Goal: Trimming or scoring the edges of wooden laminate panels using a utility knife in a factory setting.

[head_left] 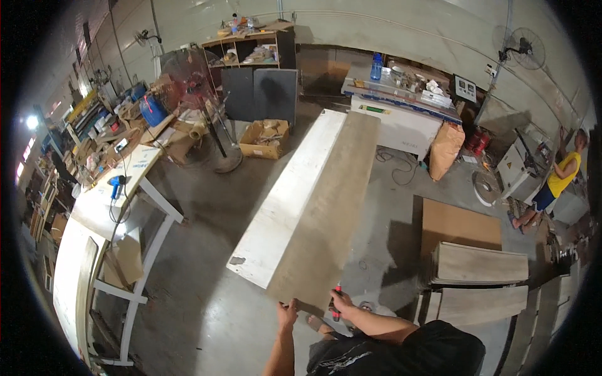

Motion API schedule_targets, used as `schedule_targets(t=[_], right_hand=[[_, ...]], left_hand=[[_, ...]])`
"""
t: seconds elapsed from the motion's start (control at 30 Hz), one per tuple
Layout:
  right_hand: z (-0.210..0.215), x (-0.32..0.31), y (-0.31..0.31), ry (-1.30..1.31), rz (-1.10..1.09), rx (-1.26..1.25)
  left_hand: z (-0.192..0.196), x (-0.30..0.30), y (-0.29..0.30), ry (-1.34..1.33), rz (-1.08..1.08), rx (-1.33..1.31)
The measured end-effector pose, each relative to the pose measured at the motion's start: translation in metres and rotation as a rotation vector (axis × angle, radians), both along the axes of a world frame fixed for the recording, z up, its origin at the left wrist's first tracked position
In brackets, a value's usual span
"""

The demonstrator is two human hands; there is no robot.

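Note:
A long grey-brown board [326,213] lies along a white panel [282,213], stretching away from me. My left hand [287,312] is closed on the board's near edge, at its left corner. By the right near corner, my right hand [342,302] is closed around a slim red-and-black hand tool [337,308], whose exact kind I cannot make out. The tool points up and down beside the board's edge. What supports the board and panel is hidden beneath them.
To the left stands a white workbench [139,168] with a blue heat-gun-like tool [116,182]. Stacked boards [480,263] lie at the right. Beyond are a floor fan [227,160], a cardboard box [264,139] and a white machine table [395,122]. A person in yellow [562,175] is far right.

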State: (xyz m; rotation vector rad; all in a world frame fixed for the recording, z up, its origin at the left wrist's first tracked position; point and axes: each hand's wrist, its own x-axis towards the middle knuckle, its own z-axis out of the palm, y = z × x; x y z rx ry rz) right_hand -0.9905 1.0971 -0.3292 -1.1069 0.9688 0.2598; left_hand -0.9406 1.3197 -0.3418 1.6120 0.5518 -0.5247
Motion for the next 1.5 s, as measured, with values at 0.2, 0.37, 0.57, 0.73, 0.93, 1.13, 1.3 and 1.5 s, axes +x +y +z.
schedule_targets(t=[0.2, 0.37, 0.57, 0.73, 0.93, 1.13, 1.3, 1.5], right_hand=[[-0.005, -0.006, -0.015, -0.036, 0.135, -0.024], [0.021, -0.011, -0.043, -0.014, 0.174, -0.057], [0.023, -0.068, -0.064, -0.043, -0.015, 0.107], [0.048, -0.106, -0.061, 0.032, -0.015, 0.032], [0.092, -0.098, -0.044, 0.151, 0.147, -0.178], [0.166, -0.044, -0.002, 0.157, 0.950, -0.631], [0.171, -0.018, 0.034, -0.038, 1.446, -1.012], [0.158, 0.007, 0.056, 0.124, 1.671, -1.092]], left_hand=[[0.028, -0.005, -0.007, -0.610, 0.049, 0.466], [0.071, 0.002, -0.008, -0.565, -0.620, 0.860], [0.078, -0.045, -0.039, -0.679, -0.903, 0.741], [0.050, -0.048, -0.028, -0.753, -0.889, 0.920], [0.043, -0.031, -0.014, -0.627, -0.918, 0.690], [0.063, 0.040, 0.013, -0.703, -1.011, 0.657], [0.040, 0.113, 0.014, -0.748, -0.606, 0.868], [0.035, 0.119, 0.011, -0.728, -0.610, 0.831]])
